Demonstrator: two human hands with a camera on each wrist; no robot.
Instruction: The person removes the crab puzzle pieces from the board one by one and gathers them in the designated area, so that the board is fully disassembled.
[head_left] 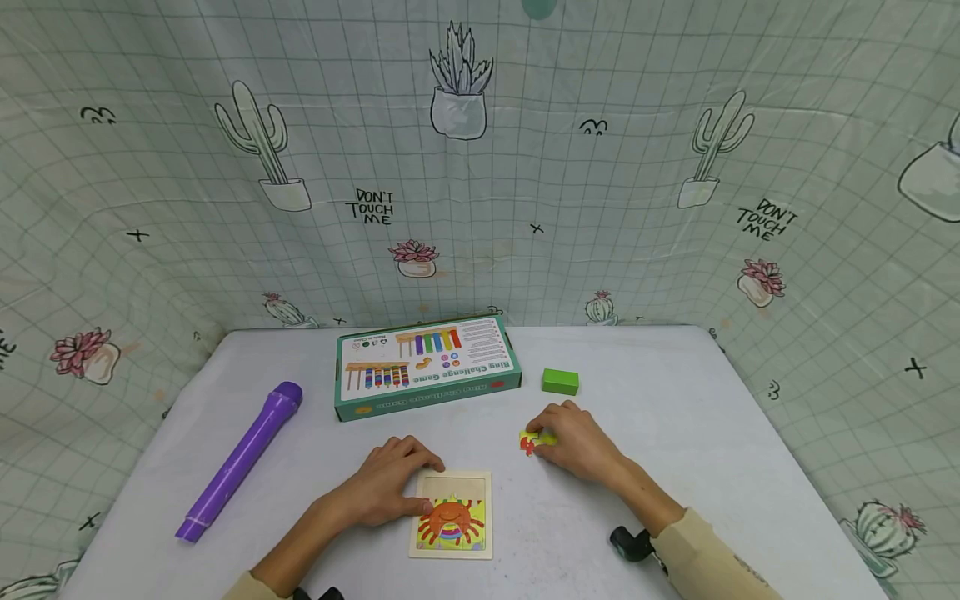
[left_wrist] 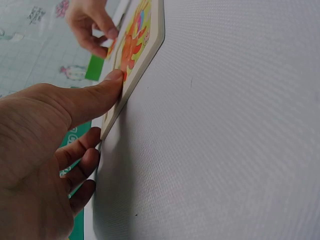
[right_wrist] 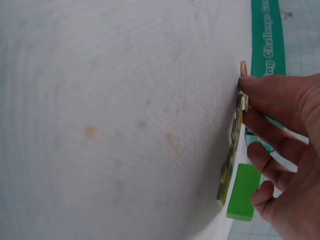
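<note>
My left hand (head_left: pixel 386 485) holds the upper left corner of a small wooden jigsaw puzzle board (head_left: pixel 488 517), thumb on its left side and index finger at the top edge. A smiling orange crab picture fills the lower part of the board; a bare wooden strip shows above it. To the right, my right hand (head_left: pixel 576 442) pinches a red-and-yellow puzzle piece (head_left: pixel 528 442) between thumb and fingers, low over the table. More thin yellow-green puzzle pieces (right_wrist: pixel 232 140) lie in a row beneath that hand, partly covered by it in the head view.
A green block (head_left: pixel 560 382) sits behind my right hand. Behind both hands lies a Ring Challenge Game box (head_left: pixel 427 367). A purple tube (head_left: pixel 240 462) lies at the left of the white table (head_left: pixel 645 375). Patterned cloth (head_left: pixel 525 183) hangs behind the table and at its sides.
</note>
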